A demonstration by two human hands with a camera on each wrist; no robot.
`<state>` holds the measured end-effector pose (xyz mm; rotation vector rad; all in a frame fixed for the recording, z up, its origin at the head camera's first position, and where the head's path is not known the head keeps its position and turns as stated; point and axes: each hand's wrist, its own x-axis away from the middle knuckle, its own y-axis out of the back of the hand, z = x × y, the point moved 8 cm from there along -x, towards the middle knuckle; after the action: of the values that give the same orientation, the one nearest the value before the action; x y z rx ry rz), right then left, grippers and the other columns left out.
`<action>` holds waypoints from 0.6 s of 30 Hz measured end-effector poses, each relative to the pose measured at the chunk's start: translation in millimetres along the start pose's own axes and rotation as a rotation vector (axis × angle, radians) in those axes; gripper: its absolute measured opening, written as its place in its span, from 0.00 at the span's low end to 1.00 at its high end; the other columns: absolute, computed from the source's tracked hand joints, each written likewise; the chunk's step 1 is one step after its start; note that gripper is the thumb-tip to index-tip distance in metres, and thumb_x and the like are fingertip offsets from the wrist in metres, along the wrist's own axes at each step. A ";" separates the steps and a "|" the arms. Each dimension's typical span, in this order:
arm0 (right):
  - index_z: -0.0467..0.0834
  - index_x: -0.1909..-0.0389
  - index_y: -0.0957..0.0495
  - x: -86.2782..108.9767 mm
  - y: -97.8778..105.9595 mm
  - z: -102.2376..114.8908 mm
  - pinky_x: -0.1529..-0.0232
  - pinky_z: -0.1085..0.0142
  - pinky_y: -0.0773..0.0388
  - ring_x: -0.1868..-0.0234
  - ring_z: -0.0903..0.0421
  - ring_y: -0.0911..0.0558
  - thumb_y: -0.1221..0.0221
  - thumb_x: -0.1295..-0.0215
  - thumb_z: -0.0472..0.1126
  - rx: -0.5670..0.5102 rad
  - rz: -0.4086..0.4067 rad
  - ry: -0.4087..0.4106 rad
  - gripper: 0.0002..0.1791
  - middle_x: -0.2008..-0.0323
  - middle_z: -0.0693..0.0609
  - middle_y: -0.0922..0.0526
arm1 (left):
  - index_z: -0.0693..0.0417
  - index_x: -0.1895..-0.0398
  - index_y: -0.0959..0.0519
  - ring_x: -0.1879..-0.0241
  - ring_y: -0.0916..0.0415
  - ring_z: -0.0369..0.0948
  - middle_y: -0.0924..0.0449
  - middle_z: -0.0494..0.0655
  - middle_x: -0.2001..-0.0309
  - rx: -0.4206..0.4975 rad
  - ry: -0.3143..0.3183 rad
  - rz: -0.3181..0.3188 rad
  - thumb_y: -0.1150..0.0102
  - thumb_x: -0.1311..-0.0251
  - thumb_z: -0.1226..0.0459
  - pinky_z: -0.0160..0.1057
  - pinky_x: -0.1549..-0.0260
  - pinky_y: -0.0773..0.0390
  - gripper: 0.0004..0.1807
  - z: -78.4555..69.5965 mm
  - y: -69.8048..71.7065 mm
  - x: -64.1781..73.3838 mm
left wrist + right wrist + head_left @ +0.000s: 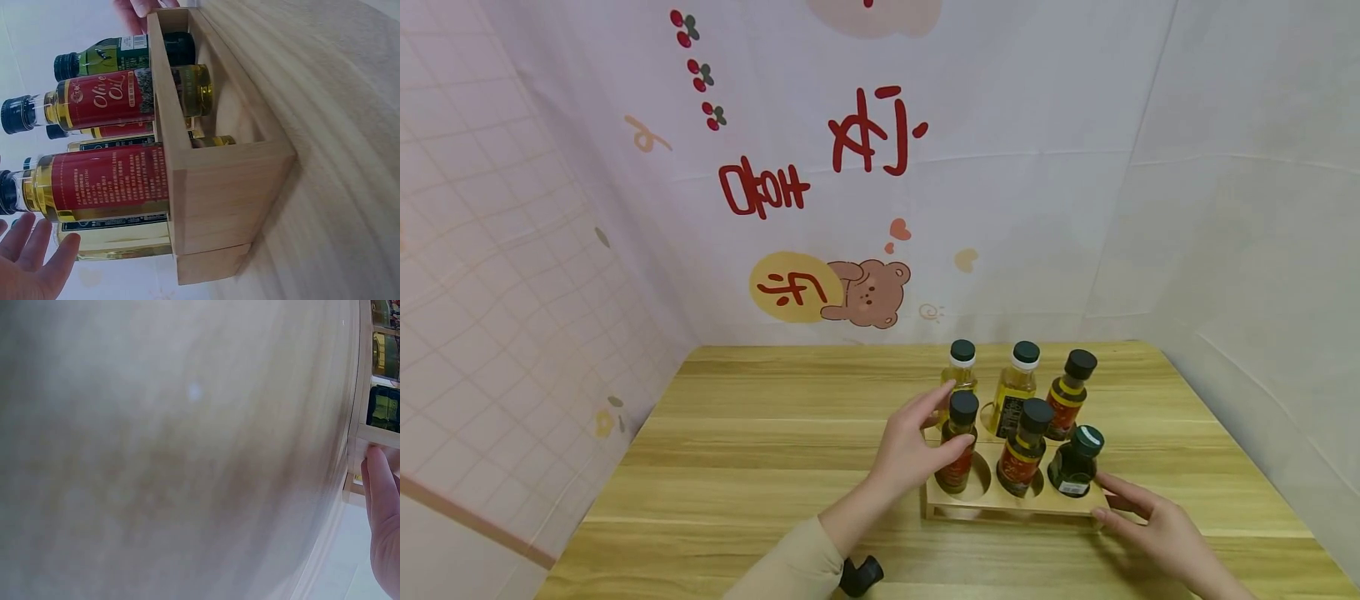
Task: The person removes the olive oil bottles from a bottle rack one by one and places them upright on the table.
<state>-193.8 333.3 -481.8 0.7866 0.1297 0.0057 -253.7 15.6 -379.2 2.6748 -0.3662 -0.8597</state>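
Observation:
A two-tier wooden bottle rack (1015, 507) holds several oil bottles upright in round holes. My left hand (910, 442) is around the front-left red-label bottle (957, 454), its thumb and fingers spread. In the left wrist view a gap shows between the fingertips (65, 250) and this bottle (106, 178). With straight fingers, my right hand (1157, 525) touches the rack's right end, beside a small dark green bottle (1073, 462). The right wrist view shows those fingers (380, 481) lying against the end panel. Between them stands another red-label olive oil bottle (1022, 454).
Behind stand two clear bottles of yellow oil (1017, 392) and a red-label bottle (1067, 400). A black object (861, 575) lies by the left forearm. The wooden table (737, 450) meets printed cloth walls (1037, 208) at the back and sides.

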 end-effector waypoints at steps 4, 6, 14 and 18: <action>0.36 0.40 0.22 0.3 0.1 0.3 0.58 0.74 0.21 0.56 0.70 0.20 0.31 0.39 0.45 0.001 -0.004 0.002 0.28 0.44 0.42 0.21 | 0.55 0.34 0.26 0.50 0.22 0.38 0.19 0.45 0.47 0.008 -0.012 -0.011 0.27 0.46 0.67 0.39 0.55 0.17 0.34 -1.9 -0.6 -4.2; 0.36 0.40 0.22 0.3 -0.1 0.4 0.58 0.73 0.21 0.56 0.70 0.20 0.31 0.39 0.45 0.005 -0.003 0.000 0.28 0.44 0.42 0.21 | 0.55 0.35 0.25 0.53 0.21 0.38 0.19 0.46 0.49 0.011 -0.012 -0.015 0.28 0.45 0.68 0.39 0.57 0.17 0.32 -2.2 -0.6 -5.4; 0.34 0.40 0.23 1.5 -0.1 -2.0 0.59 0.72 0.20 0.57 0.70 0.20 0.31 0.39 0.43 0.010 0.003 0.005 0.28 0.43 0.38 0.21 | 0.57 0.40 0.21 0.59 0.19 0.40 0.18 0.49 0.55 0.008 -0.021 -0.031 0.28 0.46 0.71 0.42 0.62 0.15 0.27 -7.6 0.9 -7.6; 0.34 0.40 0.23 1.0 0.0 -2.1 0.59 0.72 0.20 0.57 0.70 0.20 0.30 0.39 0.43 0.016 0.003 0.004 0.29 0.44 0.37 0.21 | 0.58 0.41 0.21 0.59 0.18 0.42 0.18 0.50 0.53 0.034 -0.030 -0.032 0.29 0.46 0.73 0.42 0.61 0.15 0.26 -13.3 5.5 -8.4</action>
<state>-193.0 334.8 -483.4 0.8030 0.1330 0.0091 -253.2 16.1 -362.5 2.7087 -0.3488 -0.9113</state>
